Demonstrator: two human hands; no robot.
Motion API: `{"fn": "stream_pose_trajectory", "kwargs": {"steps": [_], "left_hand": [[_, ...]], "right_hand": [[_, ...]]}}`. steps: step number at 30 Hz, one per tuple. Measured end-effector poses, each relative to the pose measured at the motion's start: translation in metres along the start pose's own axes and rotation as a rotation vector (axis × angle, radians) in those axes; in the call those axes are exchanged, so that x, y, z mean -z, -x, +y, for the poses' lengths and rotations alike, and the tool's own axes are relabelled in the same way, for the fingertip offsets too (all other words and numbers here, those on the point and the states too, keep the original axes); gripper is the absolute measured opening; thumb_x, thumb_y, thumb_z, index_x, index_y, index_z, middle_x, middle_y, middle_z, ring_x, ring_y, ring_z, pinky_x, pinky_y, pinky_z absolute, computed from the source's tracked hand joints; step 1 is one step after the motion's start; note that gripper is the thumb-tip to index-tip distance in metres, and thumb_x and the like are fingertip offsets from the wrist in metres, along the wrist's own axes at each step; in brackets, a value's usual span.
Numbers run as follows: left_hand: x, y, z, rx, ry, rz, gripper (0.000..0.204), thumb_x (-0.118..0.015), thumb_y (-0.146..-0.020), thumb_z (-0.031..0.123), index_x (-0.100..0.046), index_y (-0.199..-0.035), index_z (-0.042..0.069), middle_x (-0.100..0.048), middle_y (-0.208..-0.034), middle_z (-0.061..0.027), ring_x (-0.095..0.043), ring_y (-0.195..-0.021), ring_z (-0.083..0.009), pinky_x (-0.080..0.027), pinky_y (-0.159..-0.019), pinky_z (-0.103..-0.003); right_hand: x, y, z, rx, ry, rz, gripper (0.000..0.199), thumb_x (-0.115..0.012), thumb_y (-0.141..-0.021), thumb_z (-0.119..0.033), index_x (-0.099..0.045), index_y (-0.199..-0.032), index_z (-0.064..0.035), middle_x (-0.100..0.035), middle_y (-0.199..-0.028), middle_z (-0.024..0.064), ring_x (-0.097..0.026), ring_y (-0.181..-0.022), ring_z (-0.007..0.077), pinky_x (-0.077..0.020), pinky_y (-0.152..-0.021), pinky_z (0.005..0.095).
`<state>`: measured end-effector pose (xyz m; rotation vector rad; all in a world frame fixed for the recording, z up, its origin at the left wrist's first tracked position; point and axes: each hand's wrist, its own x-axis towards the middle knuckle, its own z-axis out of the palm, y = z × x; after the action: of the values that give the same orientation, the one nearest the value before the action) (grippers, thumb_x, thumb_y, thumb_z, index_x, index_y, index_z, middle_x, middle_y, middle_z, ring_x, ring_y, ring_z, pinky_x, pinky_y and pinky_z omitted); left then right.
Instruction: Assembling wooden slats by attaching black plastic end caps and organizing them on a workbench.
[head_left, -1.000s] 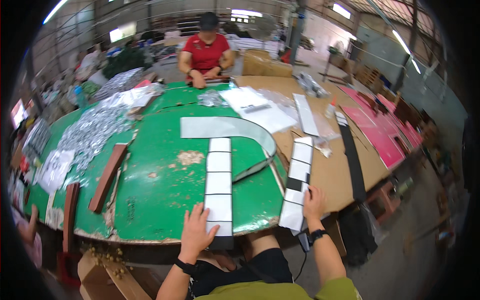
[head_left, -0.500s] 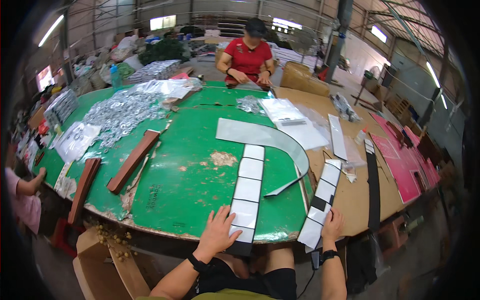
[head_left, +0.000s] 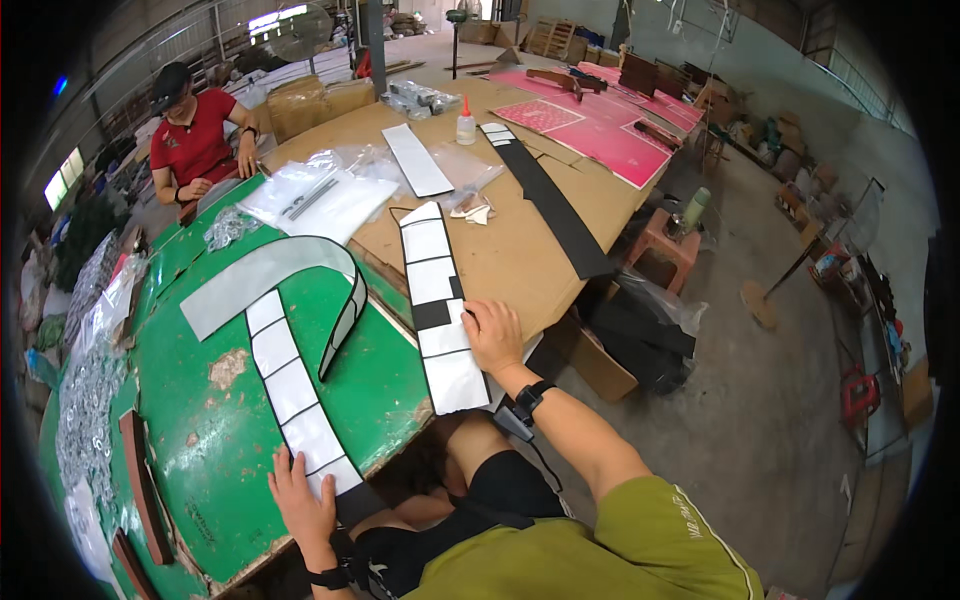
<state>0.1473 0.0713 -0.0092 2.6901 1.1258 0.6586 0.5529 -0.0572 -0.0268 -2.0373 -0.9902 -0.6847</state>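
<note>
My left hand (head_left: pixel 300 500) lies flat on the near end of a long white strip with black dividing lines (head_left: pixel 290 385), which rests on the green table (head_left: pixel 210 440). My right hand (head_left: pixel 492 335) presses on a second white and black strip (head_left: pixel 437 300) that lies across the brown cardboard-covered table (head_left: pixel 520 240). Both hands have their fingers spread on the strips. A curved grey strip (head_left: pixel 270 265) arches over the far end of the left strip.
A person in a red shirt (head_left: pixel 195 140) sits at the far side. A long black strip (head_left: pixel 560 215), a white strip (head_left: pixel 418 160), a small glue bottle (head_left: pixel 465 122), clear plastic bags (head_left: pixel 320 195) and pink sheets (head_left: pixel 600 120) lie farther back. Brown wooden bars (head_left: pixel 140 485) sit at the left.
The view has swung to the right, so the tables now sit left of centre. Both hands stay on the near ends of their strips.
</note>
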Motion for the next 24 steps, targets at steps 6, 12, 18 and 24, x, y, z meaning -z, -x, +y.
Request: {"fn": "stream_pose_trajectory", "kwargs": {"steps": [6,12,18,24], "left_hand": [[0.003,0.003,-0.004,0.015,-0.019,-0.001,0.053,-0.068,-0.087,0.028,-0.056,-0.132,0.003,-0.042,-0.153,-0.0188,-0.037,-0.143,-0.0393,-0.025,-0.118,-0.055],[0.004,0.005,-0.006,0.012,-0.014,0.006,0.053,-0.069,-0.085,0.025,-0.057,-0.132,0.005,-0.042,-0.154,-0.0175,-0.038,-0.143,-0.0388,-0.026,-0.118,-0.055],[-0.002,-0.001,0.001,-0.005,0.029,0.004,0.052,-0.068,-0.084,0.023,-0.057,-0.131,0.004,-0.044,-0.152,-0.0181,-0.039,-0.142,-0.0394,-0.026,-0.118,-0.056],[0.001,0.004,-0.004,0.012,0.004,0.012,0.052,-0.068,-0.084,0.023,-0.058,-0.130,0.003,-0.045,-0.152,-0.0178,-0.039,-0.142,-0.0393,-0.026,-0.118,-0.055]], "right_hand": [[-0.003,0.006,0.009,-0.125,-0.168,-0.024,0.019,-0.060,-0.096,-0.024,-0.067,-0.105,-0.0097,-0.067,-0.108,0.0078,-0.060,-0.102,0.0302,-0.0451,-0.089,0.0430],[0.020,-0.017,0.076,-0.605,-0.753,0.348,0.039,-0.058,-0.102,-0.024,-0.050,-0.132,0.0005,-0.060,-0.127,0.0127,-0.056,-0.117,0.0212,-0.0449,-0.100,0.0370],[0.069,-0.042,0.242,-1.075,-0.305,0.664,0.065,-0.073,-0.093,-0.033,-0.044,-0.138,0.0041,-0.056,-0.126,0.0200,-0.058,-0.117,0.0305,-0.0494,-0.095,0.0416],[0.102,-0.056,0.270,-1.252,-0.850,0.176,0.019,-0.066,-0.098,-0.028,-0.063,-0.093,-0.0094,-0.064,-0.077,0.0015,-0.063,-0.063,0.0115,-0.0504,-0.049,0.0241]]}}
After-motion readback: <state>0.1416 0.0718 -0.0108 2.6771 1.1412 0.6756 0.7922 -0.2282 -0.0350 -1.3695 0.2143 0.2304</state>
